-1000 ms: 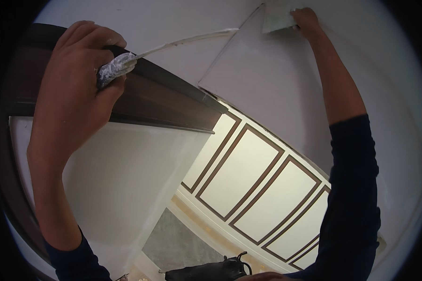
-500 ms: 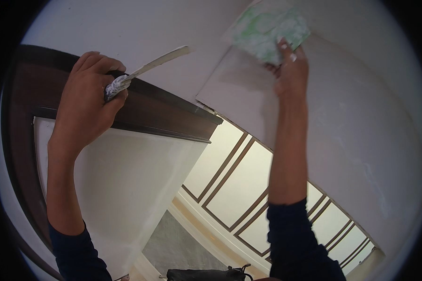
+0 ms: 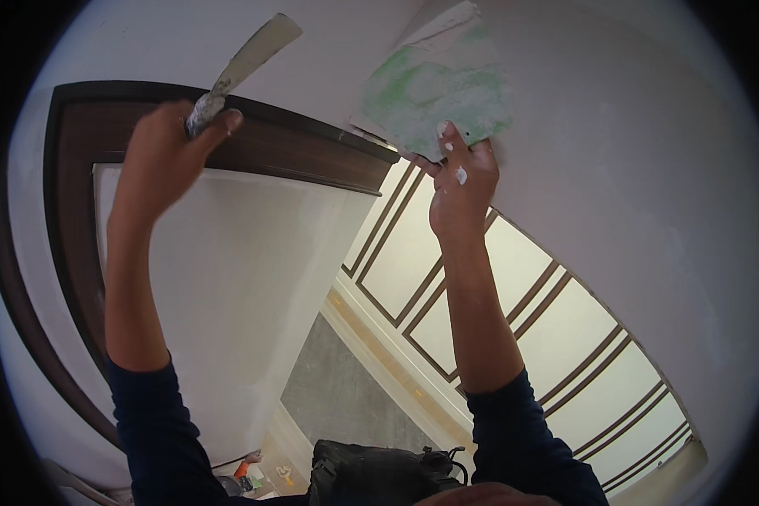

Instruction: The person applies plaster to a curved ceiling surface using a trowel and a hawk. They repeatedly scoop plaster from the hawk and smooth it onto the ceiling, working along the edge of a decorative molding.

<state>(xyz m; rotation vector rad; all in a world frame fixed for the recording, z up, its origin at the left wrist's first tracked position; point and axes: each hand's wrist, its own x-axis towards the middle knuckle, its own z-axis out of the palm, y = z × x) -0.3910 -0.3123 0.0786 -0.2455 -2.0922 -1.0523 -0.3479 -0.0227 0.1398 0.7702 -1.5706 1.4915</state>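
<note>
My left hand (image 3: 170, 152) is raised and gripped around the taped handle of a putty knife (image 3: 243, 67), whose pale blade points up and to the right against the white wall (image 3: 649, 185). My right hand (image 3: 461, 187), spotted with white filler, holds a flat green board (image 3: 440, 88) smeared with white filler, up near the wall's corner edge. Both arms wear dark blue sleeves.
A dark brown door frame (image 3: 304, 152) curves across the upper left around a white panel (image 3: 228, 287). White wall panels with brown trim (image 3: 514, 320) run to the lower right. A black bag (image 3: 379, 472) sits below, on the grey floor (image 3: 346, 388).
My right hand has come down and left with the green board, closer to me. My left hand has tilted the putty knife blade upward.
</note>
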